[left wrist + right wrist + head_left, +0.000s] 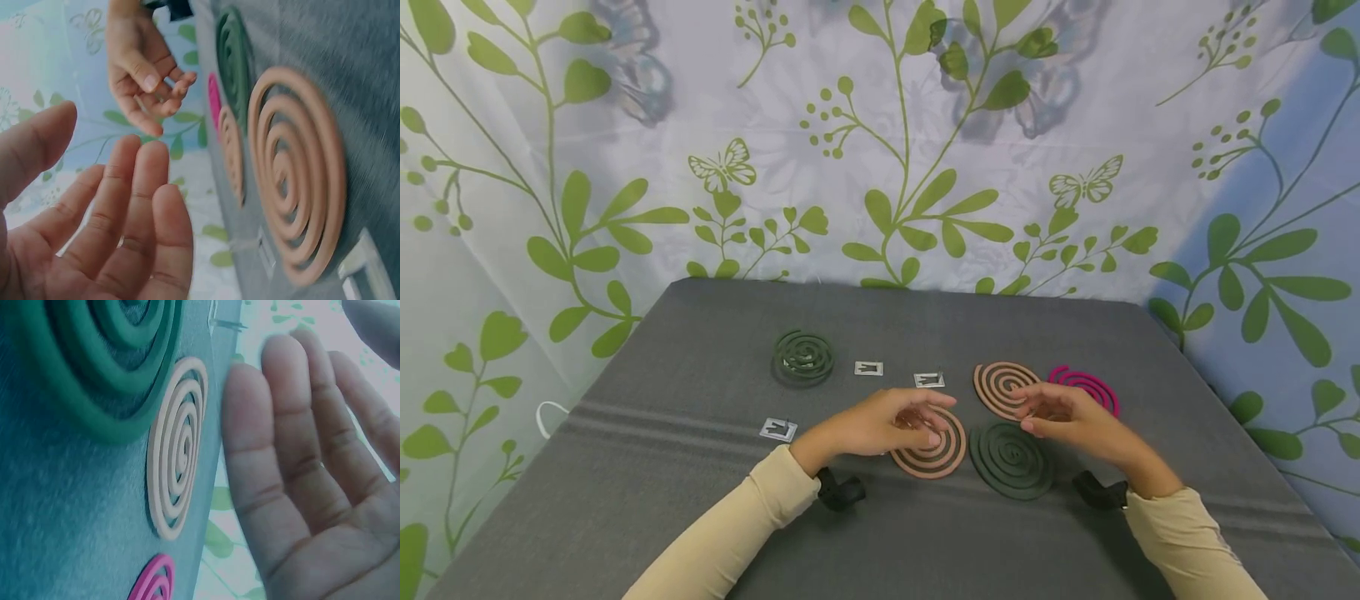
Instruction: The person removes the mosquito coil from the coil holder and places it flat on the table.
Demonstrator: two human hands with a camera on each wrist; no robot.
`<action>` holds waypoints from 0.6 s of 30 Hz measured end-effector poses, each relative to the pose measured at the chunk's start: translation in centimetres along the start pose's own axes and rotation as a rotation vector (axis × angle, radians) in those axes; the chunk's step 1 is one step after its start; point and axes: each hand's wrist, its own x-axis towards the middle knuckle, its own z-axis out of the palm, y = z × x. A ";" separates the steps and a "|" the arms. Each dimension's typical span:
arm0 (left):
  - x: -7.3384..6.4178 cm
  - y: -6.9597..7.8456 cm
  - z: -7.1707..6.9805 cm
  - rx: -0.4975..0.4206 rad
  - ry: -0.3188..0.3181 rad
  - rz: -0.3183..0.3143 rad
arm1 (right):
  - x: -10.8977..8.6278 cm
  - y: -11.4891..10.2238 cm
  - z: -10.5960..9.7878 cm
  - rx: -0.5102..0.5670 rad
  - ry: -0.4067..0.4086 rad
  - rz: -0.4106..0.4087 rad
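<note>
My left hand (880, 423) hovers with relaxed fingers over a tan mosquito coil (928, 473), holding nothing. Above the table on the other side is my right hand (1078, 421), fingers loosely bent, near a second tan coil (988, 385) and a dark green coil (1011, 458). Both palms appear bare in the wrist views. Partly behind the right hand lies a magenta coil (1105, 392). Another green coil (803, 358) sits at the back left, apparently raised on a metal stand. Small metal coil stands lie flat nearby: one (868, 368), another (929, 380) and a third (778, 429).
A grey cloth covers the table (647, 467). Behind it hangs a curtain (820, 183) with green leaves and butterflies. A white loop (542, 417) shows at the table's left edge. Black mounts (842, 493) hang below the wrists.
</note>
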 end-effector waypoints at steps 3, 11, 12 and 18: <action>-0.5 0.4 -0.9 -0.008 0.063 0.022 | 0.5 -0.1 0.5 -0.044 0.047 -0.024; -1.7 0.7 -3.2 0.017 0.188 0.094 | 1.9 -0.9 1.2 -0.059 0.084 -0.031; -1.9 0.8 -3.5 0.018 0.198 0.092 | 2.1 -1.0 1.3 -0.053 0.078 -0.032; -3.1 1.4 -5.4 0.009 0.236 0.053 | 3.6 -1.1 1.9 -0.019 0.065 -0.037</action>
